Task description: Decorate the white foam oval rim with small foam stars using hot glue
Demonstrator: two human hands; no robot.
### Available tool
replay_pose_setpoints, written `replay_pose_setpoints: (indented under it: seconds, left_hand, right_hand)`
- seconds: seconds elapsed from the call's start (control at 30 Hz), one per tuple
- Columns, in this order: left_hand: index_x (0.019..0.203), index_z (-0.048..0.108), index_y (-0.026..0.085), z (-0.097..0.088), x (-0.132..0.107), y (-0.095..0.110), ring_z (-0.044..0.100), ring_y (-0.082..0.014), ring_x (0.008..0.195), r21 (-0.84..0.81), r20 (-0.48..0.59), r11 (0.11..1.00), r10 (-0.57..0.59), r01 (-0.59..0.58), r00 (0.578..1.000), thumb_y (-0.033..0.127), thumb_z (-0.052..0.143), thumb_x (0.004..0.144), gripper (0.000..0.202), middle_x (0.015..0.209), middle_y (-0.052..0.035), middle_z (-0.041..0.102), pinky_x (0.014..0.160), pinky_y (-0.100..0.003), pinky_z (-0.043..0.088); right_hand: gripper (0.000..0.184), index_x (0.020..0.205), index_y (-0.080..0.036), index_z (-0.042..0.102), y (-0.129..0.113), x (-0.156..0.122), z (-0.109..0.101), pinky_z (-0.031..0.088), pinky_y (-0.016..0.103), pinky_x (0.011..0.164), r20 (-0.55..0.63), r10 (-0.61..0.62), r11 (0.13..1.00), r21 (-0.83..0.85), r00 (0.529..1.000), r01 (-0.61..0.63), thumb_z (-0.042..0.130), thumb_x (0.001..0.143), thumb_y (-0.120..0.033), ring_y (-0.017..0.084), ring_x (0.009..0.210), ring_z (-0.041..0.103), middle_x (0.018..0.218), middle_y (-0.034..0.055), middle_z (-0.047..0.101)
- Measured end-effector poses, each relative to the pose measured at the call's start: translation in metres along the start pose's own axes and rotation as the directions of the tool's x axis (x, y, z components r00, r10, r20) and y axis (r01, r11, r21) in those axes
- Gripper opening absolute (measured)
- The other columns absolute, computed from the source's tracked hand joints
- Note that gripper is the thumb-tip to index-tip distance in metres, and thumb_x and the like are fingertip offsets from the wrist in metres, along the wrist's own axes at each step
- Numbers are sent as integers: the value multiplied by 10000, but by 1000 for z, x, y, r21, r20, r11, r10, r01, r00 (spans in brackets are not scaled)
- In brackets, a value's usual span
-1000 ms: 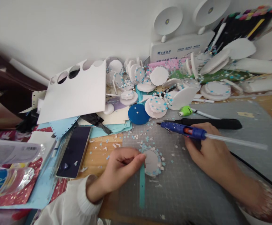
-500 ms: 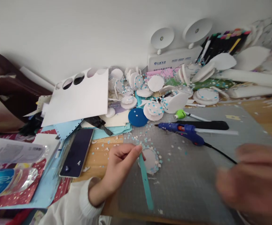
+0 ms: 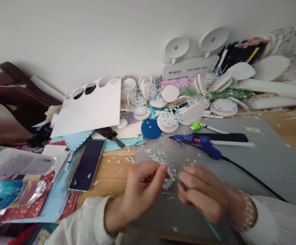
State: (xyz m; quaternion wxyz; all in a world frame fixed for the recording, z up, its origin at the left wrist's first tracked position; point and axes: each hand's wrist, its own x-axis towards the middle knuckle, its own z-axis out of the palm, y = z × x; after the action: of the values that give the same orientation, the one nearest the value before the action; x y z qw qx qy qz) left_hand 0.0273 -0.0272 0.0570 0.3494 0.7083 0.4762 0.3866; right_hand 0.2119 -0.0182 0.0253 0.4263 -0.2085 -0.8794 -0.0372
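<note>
My left hand (image 3: 140,189) is curled in a pinch over a white foam disc (image 3: 168,177) edged with small blue and white bits, lying on the grey cutting mat (image 3: 239,177). My right hand (image 3: 201,194) is closed on a thin teal paper strip (image 3: 209,223) that runs from the disc down toward the mat's near edge. Both hands meet at the disc and hide most of it. The blue glue gun (image 3: 201,143) lies on the mat beyond the hands, its black cord (image 3: 252,177) trailing right.
Several decorated white foam discs (image 3: 168,120) are heaped at the back. A white card with cut-out holes (image 3: 91,109), a dark phone (image 3: 88,165), a blue lid (image 3: 151,128), a black tool (image 3: 224,136) and a green-capped pen (image 3: 201,126) lie around. Packets (image 3: 15,177) fill the left.
My right hand put the glue gun down on the mat, swung back and closed on the teal strip beside my left hand at the disc. The view shifted slightly.
</note>
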Motion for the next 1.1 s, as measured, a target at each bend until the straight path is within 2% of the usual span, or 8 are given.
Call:
replay_pose_setpoints:
  seconds: [0.07, 0.17, 0.3, 0.47, 0.57, 0.7, 0.83, 1.1]
  left_hand:
    - [662, 624, 143, -9, 6, -13, 409, -81, 483, 108, -27, 985, 135, -131, 990, 210, 511, 921, 290, 511, 29, 483, 503, -229, 312]
    - [648, 614, 147, -20, 15, -36, 432, -109, 528, 189, -29, 959, 221, -212, 975, 201, 506, 912, 291, 526, 19, 468, 539, -249, 331]
    - [806, 638, 149, -22, 18, -56, 552, -161, 747, 123, 64, 973, 189, -196, 980, 177, 548, 876, 117, 765, -45, 602, 692, -285, 433]
    - [911, 624, 152, -16, 16, -58, 543, -188, 854, 142, 193, 955, 232, -261, 953, 136, 587, 821, 99, 883, -61, 594, 788, -336, 418]
    - [907, 609, 153, -16, 16, -58, 534, -190, 880, 159, 229, 949, 233, -272, 945, 118, 584, 815, 101, 918, -64, 587, 806, -342, 404]
    - [868, 578, 152, -18, 18, -58, 543, -178, 909, 90, 244, 960, 236, -265, 941, 94, 569, 827, 72, 960, -71, 587, 826, -321, 413]
    - [883, 564, 153, -18, 18, -56, 567, -175, 952, -6, 273, 971, 233, -240, 933, 87, 562, 848, 75, 1001, -83, 615, 871, -311, 423]
    - [855, 572, 143, -17, 18, -53, 587, -168, 894, -100, 271, 977, 211, -191, 939, 105, 565, 862, 39, 930, -91, 634, 822, -292, 456]
  right_hand:
    - [275, 658, -222, 421, 3, -7, 1, 425, 269, 546, -49, 234, 951, 217, 971, -219, 506, 783, 8, 129, 584, 492, 639, -20, 562]
    - [298, 683, -230, 347, 6, -9, 4, 379, 232, 492, -88, 539, 782, 422, 837, -459, 517, 792, -10, 99, 530, 438, 623, -43, 483]
    - [238, 832, -249, 333, 4, -6, 7, 349, 239, 438, -105, 665, 681, 490, 739, -543, 449, 863, -43, 102, 487, 427, 645, -44, 459]
    - [181, 868, -258, 331, 0, -10, 12, 344, 271, 474, -26, 755, 514, 644, 655, -567, 448, 921, -131, 125, 529, 414, 672, -36, 444]
    - [174, 870, -261, 333, -1, -13, 14, 331, 277, 486, 14, 774, 448, 693, 633, -564, 452, 936, -153, 125, 541, 399, 682, -37, 438]
    - [165, 867, -262, 334, 1, -14, 15, 327, 281, 501, 43, 792, 394, 725, 609, -565, 449, 948, -177, 126, 562, 390, 698, -35, 432]
    - [166, 864, -264, 326, 0, -15, 15, 310, 279, 497, 78, 787, 353, 757, 612, -550, 442, 953, -187, 126, 564, 375, 694, -39, 416]
    - [193, 842, -267, 283, -5, -17, 13, 314, 267, 515, 228, 749, 249, 773, 622, -583, 404, 967, -185, 133, 586, 342, 703, -45, 380]
